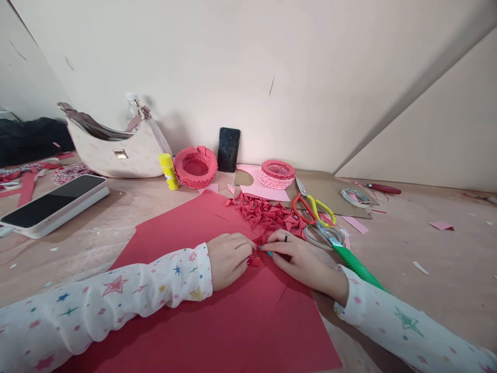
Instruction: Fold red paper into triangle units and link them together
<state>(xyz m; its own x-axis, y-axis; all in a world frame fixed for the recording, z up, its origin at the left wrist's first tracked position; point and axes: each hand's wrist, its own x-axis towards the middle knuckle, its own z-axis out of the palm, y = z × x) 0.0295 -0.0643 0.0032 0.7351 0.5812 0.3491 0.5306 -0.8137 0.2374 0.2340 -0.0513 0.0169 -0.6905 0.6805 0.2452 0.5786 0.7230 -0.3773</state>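
My left hand (pixel 231 260) rests over a large red paper sheet (pixel 186 316), its fingers closed on a small folded red paper piece (pixel 254 261). My right hand (pixel 301 259) comes in from the other side, wearing a ring, its thumb and fingertips pinching at the same spot. How much of the piece each hand grips is partly hidden by the fingers. Just beyond both hands lies a heap of folded red paper triangles (pixel 267 213). Orange-and-yellow-handled scissors (pixel 305 207) and a green-handled tool (pixel 355 264) lie to the right, close to my right hand.
Behind stand a red paper ring basket (pixel 196 168), a pink-and-red one (pixel 277 175), a yellow glue stick (pixel 168 172) and a dark phone (pixel 229 149) against the wall. A white handbag (pixel 116 150) and a cased phone (pixel 58 204) are at left. Tape (pixel 355 198) lies right.
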